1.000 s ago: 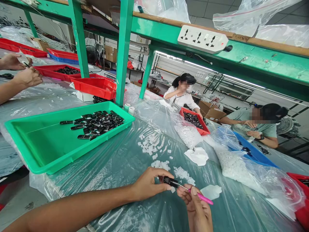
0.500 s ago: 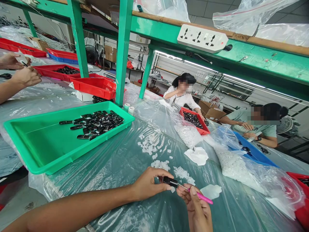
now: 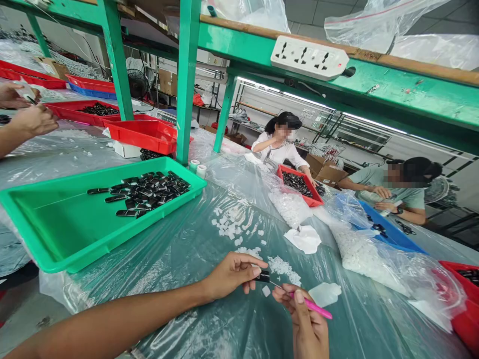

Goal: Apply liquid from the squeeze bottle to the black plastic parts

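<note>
A small black rectangular piece is pinched between the thumb and fingers of my left hand, which cover part of it. My right hand grips a pink-handled tool with a thin metal shaft. The shaft's tip meets the right end of the black piece; whether it goes inside cannot be made out. One white square shows just below the piece. Tiny translucent white bits lie in a pile behind my hands, with white squares scattered farther back.
At left stands a green tray holding many black pieces. Plastic bags of white bits lie at right, near a blue tray. A green shelf frame rises over the table. Co-workers sit opposite; another's hands are at far left.
My left thumb has come over the black piece, whose visible end now sits slightly higher. The tool's tip still meets it. The whole view has shifted slightly.
</note>
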`<state>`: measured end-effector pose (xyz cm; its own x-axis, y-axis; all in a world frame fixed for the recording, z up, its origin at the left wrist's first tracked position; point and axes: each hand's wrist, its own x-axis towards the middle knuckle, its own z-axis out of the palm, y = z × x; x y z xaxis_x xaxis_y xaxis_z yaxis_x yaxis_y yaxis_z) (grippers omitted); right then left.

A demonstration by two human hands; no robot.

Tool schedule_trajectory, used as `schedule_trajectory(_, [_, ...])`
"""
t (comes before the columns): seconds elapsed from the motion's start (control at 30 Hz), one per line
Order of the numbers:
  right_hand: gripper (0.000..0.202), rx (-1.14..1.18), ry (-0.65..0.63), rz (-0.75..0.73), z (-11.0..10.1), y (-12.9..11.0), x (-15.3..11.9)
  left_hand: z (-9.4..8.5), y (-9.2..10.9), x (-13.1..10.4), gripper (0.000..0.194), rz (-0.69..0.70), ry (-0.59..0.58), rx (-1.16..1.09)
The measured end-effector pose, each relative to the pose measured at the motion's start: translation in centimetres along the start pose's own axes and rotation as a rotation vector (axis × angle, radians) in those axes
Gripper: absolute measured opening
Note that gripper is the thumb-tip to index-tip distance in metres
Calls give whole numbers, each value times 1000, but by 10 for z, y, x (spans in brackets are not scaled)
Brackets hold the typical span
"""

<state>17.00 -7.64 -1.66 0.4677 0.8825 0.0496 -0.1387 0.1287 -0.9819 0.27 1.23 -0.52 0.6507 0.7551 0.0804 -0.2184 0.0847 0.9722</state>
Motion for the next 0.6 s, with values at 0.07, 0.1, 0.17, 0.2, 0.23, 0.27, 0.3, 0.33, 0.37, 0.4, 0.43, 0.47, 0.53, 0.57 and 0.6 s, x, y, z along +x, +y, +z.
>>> schedule_trajectory(0.07, [37, 16, -18, 27, 1, 0, 0, -1, 1, 0, 40, -4, 4, -22])
schedule_trajectory(0.1, [37, 30, -24, 37, 1, 0, 1, -1, 2, 0, 39, -3, 2, -23])
schedule_trajectory(0.17, [34, 64, -19, 44, 1, 1, 1, 0, 3, -1, 38, -1, -9, -27])
schedule_trajectory(0.2, [33, 81, -18, 51, 1, 1, 2, 0, 3, -1, 37, 1, -20, -34])
schedule_trajectory(0.23, [33, 96, -22, 63, 0, 2, 3, 0, 3, -1, 37, 1, -30, -45])
schedule_trajectory(0.27, [33, 112, -27, 78, 0, 2, 3, 0, 2, -1, 38, 3, -40, -60])
schedule_trajectory(0.3, [33, 132, -30, 96, -1, 2, 4, 0, 1, 0, 40, 4, -49, -78])
schedule_trajectory(0.33, [33, 155, -31, 113, -2, 2, 5, 1, 0, 1, 42, 3, -55, -96])
schedule_trajectory(0.37, [32, 184, -29, 127, -2, 3, 6, 1, -1, 1, 43, 2, -60, -112])
schedule_trajectory(0.4, [32, 215, -25, 140, -3, 3, 7, 1, -2, 2, 44, -1, -65, -126])
schedule_trajectory(0.43, [31, 246, -21, 155, -4, 3, 7, 1, -3, 2, 44, -5, -70, -135])
schedule_trajectory(0.47, [30, 274, -21, 174, -4, 3, 8, 1, -3, 2, 45, -9, -74, -139])
schedule_trajectory(0.53, [28, 320, -25, 211, -4, 4, 9, 1, -4, 2, 45, -17, -79, -142])
schedule_trajectory(0.57, [27, 336, -31, 228, -4, 5, 9, 1, -4, 2, 46, -19, -81, -142])
schedule_trajectory(0.6, [27, 347, -39, 240, -4, 5, 10, 1, -4, 2, 46, -21, -82, -142])
